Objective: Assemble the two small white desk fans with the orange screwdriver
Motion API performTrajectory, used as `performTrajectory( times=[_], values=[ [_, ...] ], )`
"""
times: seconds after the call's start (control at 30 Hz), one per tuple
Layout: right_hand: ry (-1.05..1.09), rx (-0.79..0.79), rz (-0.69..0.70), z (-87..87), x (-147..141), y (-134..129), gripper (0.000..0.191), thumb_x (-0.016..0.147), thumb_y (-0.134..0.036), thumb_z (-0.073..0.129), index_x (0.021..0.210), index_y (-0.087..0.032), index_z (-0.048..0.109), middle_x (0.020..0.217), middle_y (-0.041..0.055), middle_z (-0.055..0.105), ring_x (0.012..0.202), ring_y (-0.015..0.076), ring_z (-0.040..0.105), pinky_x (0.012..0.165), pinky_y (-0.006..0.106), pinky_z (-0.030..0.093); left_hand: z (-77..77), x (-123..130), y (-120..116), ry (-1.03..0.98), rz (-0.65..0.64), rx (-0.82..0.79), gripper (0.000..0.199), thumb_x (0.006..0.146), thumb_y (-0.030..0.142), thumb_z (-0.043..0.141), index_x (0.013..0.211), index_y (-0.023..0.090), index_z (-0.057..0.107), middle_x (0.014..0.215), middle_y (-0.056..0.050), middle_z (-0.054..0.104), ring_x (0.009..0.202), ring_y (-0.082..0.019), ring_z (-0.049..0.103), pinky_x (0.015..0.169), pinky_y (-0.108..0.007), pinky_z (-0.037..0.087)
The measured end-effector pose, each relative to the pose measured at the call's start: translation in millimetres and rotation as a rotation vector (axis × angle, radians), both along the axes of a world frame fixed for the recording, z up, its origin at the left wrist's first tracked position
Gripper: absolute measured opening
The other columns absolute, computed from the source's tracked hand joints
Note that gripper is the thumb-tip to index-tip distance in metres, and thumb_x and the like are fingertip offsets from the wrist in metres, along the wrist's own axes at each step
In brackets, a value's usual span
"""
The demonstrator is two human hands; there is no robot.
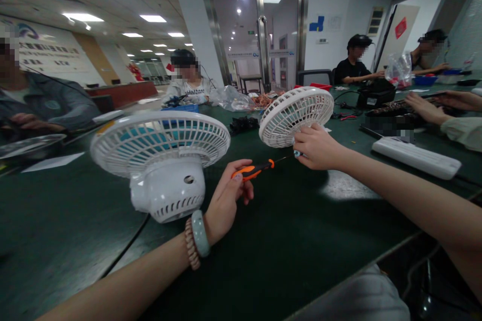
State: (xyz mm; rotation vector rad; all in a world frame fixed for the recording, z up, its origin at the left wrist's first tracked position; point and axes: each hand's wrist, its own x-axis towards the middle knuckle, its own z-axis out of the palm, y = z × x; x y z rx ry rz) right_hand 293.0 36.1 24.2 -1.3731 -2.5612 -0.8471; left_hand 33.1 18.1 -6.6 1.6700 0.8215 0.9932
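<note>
At the nearest side, pale cloth (357, 298) shows below the edge of the dark green table (278, 251). The left wrist wears a beaded bracelet (191, 247) and a pale green bangle (200, 233). The left hand (226, 200) grasps a screwdriver (253, 171) by its orange and black handle, between the thumb and the fingers, and the thin shaft points to the right hand (314, 148). Just beside the left hand, a white fan (169, 188) rests on the table, with bluish blades inside its cage and a black cord (126, 246) running from it. The fingers of the right hand are bent at the lower edge of a tilted white fan guard (295, 118); I cannot tell whether they grip this guard or only touch it. To the right lies a white power strip (416, 157), and beyond it are the hands of a co-worker (425, 108). Farther on the table there are a black box (376, 94) and a clear plastic bag (231, 98). Other people sit around the table, and behind them stand glass doors (237, 25) with metal frames.
</note>
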Motion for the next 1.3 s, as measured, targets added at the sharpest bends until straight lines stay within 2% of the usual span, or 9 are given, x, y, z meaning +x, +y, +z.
performTrajectory(
  times=[0.27,0.77,1.3],
  values=[
    [-0.010,-0.004,-0.005,0.0,-0.1,-0.5,0.025,0.078,-0.030,0.044,0.083,-0.014,0.063,0.090,0.0115,0.058,0.090,0.0251,0.044,0.074,0.037,0.024,0.5,1.7,0.9,-0.045,0.023,0.005,0.039,0.085,0.042,0.036,0.113,0.017,0.043,0.086,-0.005,0.055,0.057,-0.010,0.049,0.048,-0.023,0.039],
    [-0.004,0.016,0.012,-0.9,0.3,0.4,0.025,0.078,-0.031,0.044,0.083,-0.014,0.063,0.090,0.0106,0.058,0.088,0.0241,0.044,0.074,0.036,0.024,5.0,3.3,1.8,-0.012,0.041,0.028,0.039,0.085,0.042,0.038,0.112,0.015,0.042,0.068,-0.001,0.059,0.048,-0.009,0.050,0.043,-0.021,0.038],
    [0.001,0.003,0.006,-0.6,0.2,0.3,0.025,0.078,-0.030,0.044,0.082,-0.014,0.063,0.088,0.0111,0.058,0.087,0.0238,0.044,0.073,0.036,0.023,7.3,5.2,-3.6,0.042,0.047,-0.047,0.044,0.084,0.048,0.034,0.113,0.016,0.040,0.049,0.002,0.056,0.040,-0.010,0.050,0.038,-0.018,0.033]
  ],
)
